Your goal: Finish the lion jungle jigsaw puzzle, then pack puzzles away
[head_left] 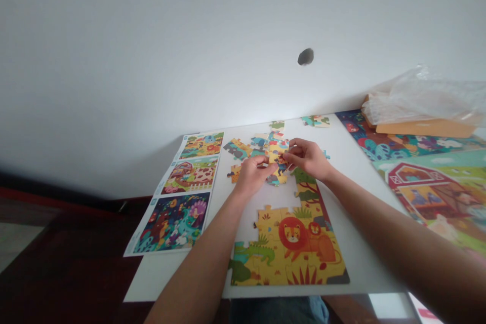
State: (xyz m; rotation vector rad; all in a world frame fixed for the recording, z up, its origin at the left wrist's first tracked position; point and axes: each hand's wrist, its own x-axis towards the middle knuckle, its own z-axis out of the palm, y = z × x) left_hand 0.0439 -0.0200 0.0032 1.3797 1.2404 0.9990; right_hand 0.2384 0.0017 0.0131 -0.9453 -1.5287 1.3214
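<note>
We have both hands on one puzzle strip [278, 161]: left hand [253, 176] pinching its left edge, right hand [308, 161] its right. Strip sits at 12 o'clock from our part-built lion puzzle [292, 253] on the table [360, 266]. Loose pieces [236, 149]: 10 o'clock from strip. Picture sheet [189, 174]: 10 o'clock from lion puzzle.

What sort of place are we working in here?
Probably a room in a home, perhaps a play corner: a white table bears a partly assembled animal puzzle, with a printed picture sheet beside it. Little else of the room shows.
</note>
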